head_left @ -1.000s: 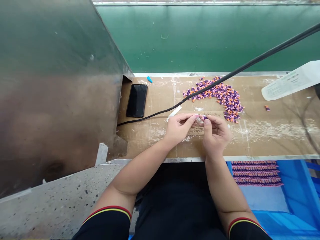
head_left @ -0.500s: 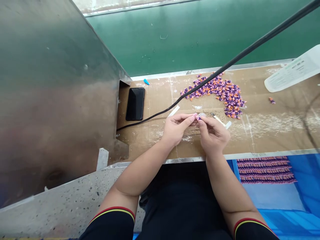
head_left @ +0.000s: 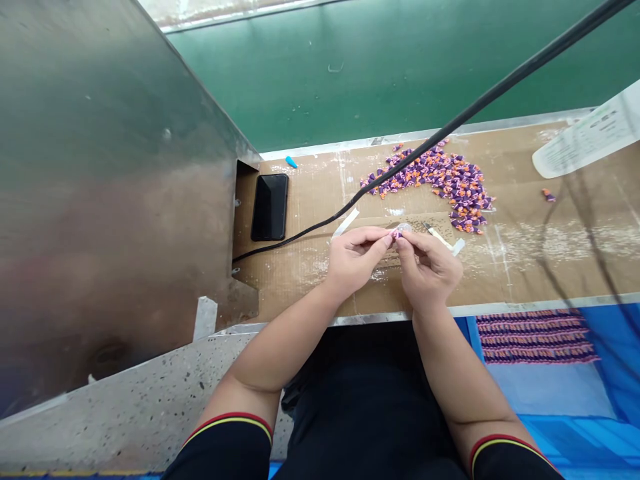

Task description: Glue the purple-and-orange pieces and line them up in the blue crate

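My left hand (head_left: 357, 259) and my right hand (head_left: 429, 267) meet over the cardboard-covered bench, fingertips pinched together. Between them is a small purple and pink piece (head_left: 397, 234), mostly covered by the fingers; both hands grip it. Just behind the fingertips shows the edge of a small clear round object (head_left: 404, 227). A thin pale tool with a dark tip (head_left: 436, 233) lies right of the piece, close to my right hand. Beyond the hands spreads a heap of small purple, orange and pink figures (head_left: 463, 183).
A black phone (head_left: 270, 207) and a blue cone-shaped bit (head_left: 291, 162) lie at left, beside a metal housing (head_left: 120, 187). A black cable (head_left: 345, 212) crosses the bench. At right are a white bottle (head_left: 590, 137) and a lone figure (head_left: 549, 195). Below sits a blue crate (head_left: 610, 333) with rows of figures.
My left fingertips have shifted slightly against the small piece, which both hands still hold. The whole view has moved a little; the heap and bench things stay put.
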Motion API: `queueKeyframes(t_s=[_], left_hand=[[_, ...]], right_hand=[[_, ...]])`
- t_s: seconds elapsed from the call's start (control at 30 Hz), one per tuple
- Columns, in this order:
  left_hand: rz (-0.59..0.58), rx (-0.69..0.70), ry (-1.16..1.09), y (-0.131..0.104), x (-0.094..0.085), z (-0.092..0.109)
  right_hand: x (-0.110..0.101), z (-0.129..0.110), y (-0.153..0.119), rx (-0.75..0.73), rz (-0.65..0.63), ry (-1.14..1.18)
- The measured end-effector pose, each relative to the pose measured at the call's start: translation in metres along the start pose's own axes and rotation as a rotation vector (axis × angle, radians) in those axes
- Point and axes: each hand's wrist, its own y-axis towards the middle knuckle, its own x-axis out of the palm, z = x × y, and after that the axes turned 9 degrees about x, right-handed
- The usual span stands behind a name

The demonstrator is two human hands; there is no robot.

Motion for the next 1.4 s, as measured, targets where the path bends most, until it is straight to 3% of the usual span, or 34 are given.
queueKeyframes(t_s=[0.27, 0.4, 0.7, 1.17, 1.4], left_hand=[[0.009, 0.278, 0.239, -0.005, -0.002, -0.005], [-0.052, 0.367, 0.335, -0.005, -0.004, -0.002], [-0.116, 0.347, 0.222, -0.008, 0.001, -0.011], [-0.119, 0.336, 0.257, -0.007, 0.0, -0.009], [-0.14, 0.372, 0.379, -0.002, -0.006, -0.011]], right_hand=[[0.002, 0.0, -0.001, -0.076, 0.027, -0.026], [0.002, -0.001, -0.001, -0.061, 0.048, -0.058], [0.0, 0.002, 0.0, 0.026, 0.062, -0.015], [0.0, 0.005, -0.001, 0.065, 0.03, 0.119], [0.003, 0.005, 0.003, 0.192, -0.037, 0.147]])
